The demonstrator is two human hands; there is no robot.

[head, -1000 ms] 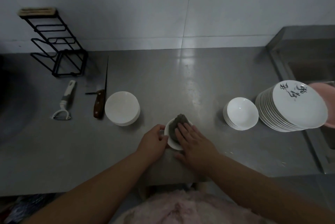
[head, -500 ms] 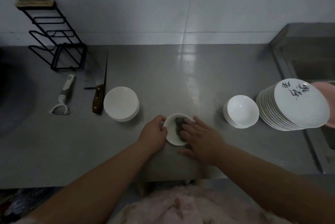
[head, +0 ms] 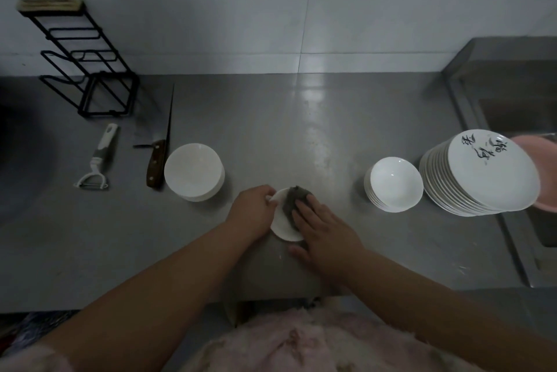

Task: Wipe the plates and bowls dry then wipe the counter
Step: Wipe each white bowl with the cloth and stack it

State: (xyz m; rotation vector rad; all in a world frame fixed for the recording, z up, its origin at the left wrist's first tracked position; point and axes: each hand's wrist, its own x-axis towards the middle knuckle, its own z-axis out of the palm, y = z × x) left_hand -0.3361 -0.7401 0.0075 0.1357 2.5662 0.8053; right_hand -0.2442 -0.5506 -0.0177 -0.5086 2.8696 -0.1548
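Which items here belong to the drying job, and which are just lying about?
In the job: small bowl, grey cloth, left hand, right hand, bowl stack, plate stack, upturned bowls, counter.
Lying about: knife, peeler, wire rack, pink basin.

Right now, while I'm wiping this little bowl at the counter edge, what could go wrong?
The small bowl sits near the counter's front edge, steadied only by your left hand at its rim; a hard push from the right hand on the cloth might slide it off. The plate stack leans by the sink and may slip if bumped. The knife lies beside the wiped bowls.
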